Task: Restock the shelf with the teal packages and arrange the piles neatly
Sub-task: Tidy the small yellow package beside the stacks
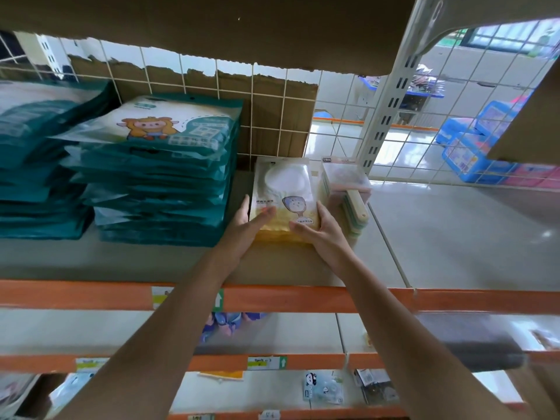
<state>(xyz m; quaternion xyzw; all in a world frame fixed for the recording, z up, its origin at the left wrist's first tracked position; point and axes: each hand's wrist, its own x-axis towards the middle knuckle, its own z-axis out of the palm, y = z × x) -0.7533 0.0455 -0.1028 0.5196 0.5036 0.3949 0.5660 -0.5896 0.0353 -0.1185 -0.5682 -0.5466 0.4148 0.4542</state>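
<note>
Left hand (251, 221) and right hand (319, 228) flank the yellow pack pile (285, 189), fingers straight and pressing its sides, thumbs on top, nothing clenched. Its long axis runs back into the shelf (121, 262). The teal pile (157, 177) stands just left of the left hand, the nearer one; a second teal pile (39, 165) lies farther left.

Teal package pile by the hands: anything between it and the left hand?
Nothing visible. The left hand rests on the yellow-and-white plastic packet stack, directly beside the nearer pile of teal plastic packages.
</note>
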